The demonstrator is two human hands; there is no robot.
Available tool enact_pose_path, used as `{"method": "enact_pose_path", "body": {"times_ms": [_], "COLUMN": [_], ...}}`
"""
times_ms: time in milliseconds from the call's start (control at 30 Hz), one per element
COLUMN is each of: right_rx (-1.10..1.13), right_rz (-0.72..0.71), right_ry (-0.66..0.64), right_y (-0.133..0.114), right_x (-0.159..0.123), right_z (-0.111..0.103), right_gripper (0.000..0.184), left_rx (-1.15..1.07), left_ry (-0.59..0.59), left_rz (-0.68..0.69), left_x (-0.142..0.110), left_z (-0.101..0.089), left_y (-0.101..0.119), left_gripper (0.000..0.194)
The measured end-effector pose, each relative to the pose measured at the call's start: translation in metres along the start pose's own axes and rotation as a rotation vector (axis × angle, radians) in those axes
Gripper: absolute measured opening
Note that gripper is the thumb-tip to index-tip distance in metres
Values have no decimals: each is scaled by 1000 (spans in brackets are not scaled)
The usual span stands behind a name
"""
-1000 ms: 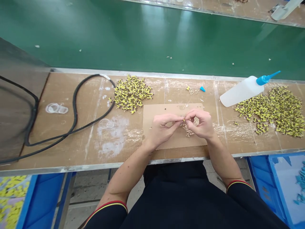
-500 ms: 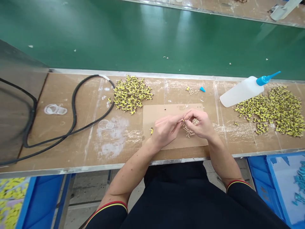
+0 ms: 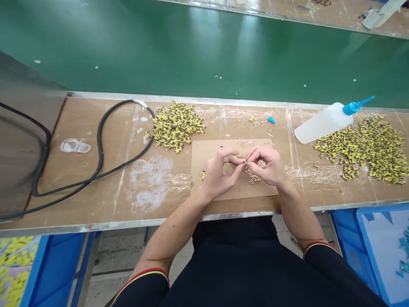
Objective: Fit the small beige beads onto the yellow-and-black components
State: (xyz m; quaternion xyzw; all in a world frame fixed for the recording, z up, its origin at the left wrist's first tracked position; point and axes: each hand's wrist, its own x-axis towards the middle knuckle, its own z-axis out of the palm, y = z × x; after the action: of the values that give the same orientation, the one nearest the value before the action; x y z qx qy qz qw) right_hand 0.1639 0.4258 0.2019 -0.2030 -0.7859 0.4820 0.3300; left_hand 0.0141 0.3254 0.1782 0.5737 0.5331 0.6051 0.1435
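Over a cardboard sheet (image 3: 204, 149), my left hand (image 3: 220, 172) pinches a tiny yellow piece (image 3: 245, 162) between thumb and index finger. My right hand (image 3: 267, 165) meets it there, thumb and index finger pressed together at the same piece; what exactly its fingertips grip is too small to make out. Partly under the right hand lies a little heap of small pale pieces (image 3: 253, 175). A yellow and dark piece (image 3: 203, 175) rests on the sheet left of my left hand, and another small yellow bit shows through the loop of its fingers.
A pile of yellow and dark pieces (image 3: 177, 125) lies left of the sheet, a larger pile (image 3: 380, 149) at right. A white squeeze bottle (image 3: 324, 123) leans on the right pile. A blue cap (image 3: 271, 120) lies behind the sheet. Black cable (image 3: 100, 145) loops at left.
My left hand has shifted slightly and its other fingers have lifted, while the pinch between the hands stays in place. The yellow and dark piece left of it has come into view.
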Motion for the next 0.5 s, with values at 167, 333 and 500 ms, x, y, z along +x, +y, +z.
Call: {"method": "enact_pose_path", "body": {"times_ms": [167,333,500], "right_rx": [27,96,216], "right_rz": [42,21,54], "right_ry": [-22,-17,4], "right_y": [5,7,5], "right_x": [0,0,-4], "right_z": [2,6,8], "right_gripper": [13,12,12], "left_rx": [196,176,-256], "left_ry": [5,32,99], "left_rz": [218,203,-177], "left_x": [1,-1,0], "left_z": [-2,1,7], "left_y": [-3,-1,3], "left_gripper": [34,29,31]}}
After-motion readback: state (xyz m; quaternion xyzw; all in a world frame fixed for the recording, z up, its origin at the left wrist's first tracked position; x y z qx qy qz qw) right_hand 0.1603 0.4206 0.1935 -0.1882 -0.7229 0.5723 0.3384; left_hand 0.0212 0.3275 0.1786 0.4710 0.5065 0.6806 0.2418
